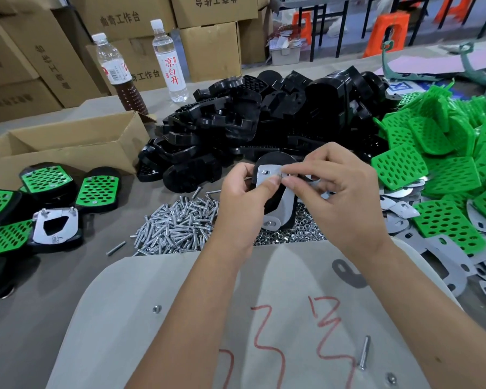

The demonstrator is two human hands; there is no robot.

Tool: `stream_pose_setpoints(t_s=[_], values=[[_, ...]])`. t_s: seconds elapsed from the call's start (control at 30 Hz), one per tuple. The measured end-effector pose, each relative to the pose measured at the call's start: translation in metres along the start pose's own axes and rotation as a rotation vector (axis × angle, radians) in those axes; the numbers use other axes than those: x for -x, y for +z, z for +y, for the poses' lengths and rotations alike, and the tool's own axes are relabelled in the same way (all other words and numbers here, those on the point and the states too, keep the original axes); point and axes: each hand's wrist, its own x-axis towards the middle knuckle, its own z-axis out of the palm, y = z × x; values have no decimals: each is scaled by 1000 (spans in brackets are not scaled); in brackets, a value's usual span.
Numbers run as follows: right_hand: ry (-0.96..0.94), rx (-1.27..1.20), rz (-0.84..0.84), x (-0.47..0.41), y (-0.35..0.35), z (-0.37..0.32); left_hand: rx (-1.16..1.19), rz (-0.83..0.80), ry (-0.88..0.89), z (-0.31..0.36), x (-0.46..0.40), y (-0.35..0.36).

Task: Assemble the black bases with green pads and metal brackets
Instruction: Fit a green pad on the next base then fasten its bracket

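Above the counter, left hand grips a black base while right hand pinches its metal bracket — a slip could skew the holes.

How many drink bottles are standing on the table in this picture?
2. A bottle with dark liquid stands behind the open cardboard box; a clear water bottle stands just right of it, left of the black bases pile. Others may be hidden.

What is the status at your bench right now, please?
Left hand grips black base with metal bracket on it. Right hand fingers pinch at bracket's top edge. Nothing in the way.
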Motion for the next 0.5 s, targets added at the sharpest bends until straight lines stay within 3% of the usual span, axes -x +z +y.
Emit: stream_pose_setpoints(t_s=[0.5], values=[[-21,73,44,3,1,1,22,72,-50,-1,0,1]])
